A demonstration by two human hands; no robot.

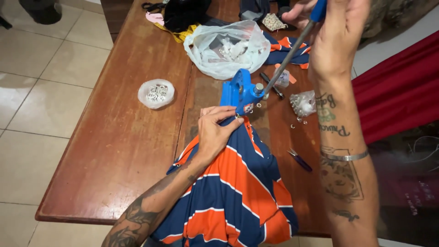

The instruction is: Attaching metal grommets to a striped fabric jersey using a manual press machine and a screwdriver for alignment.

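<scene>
While the left hand (214, 132) pinches striped orange-and-navy fabric (233, 192) at the blue press (241, 93) mid-frame, right hand (336, 32) clenched on its lever (286, 59) upper right, eyelets (157, 93) probably bagged on wooden surface (123, 146).

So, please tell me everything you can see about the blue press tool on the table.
The blue press looks like painted metal, with a C-shaped body standing upright on the wooden table. A long grey lever rises from its head, up and to the right, ending in a blue grip. The right hand holds that grip. The left hand pushes the edge of the navy and orange striped fabric into the jaw. Small metal rings lie beside it.
</scene>
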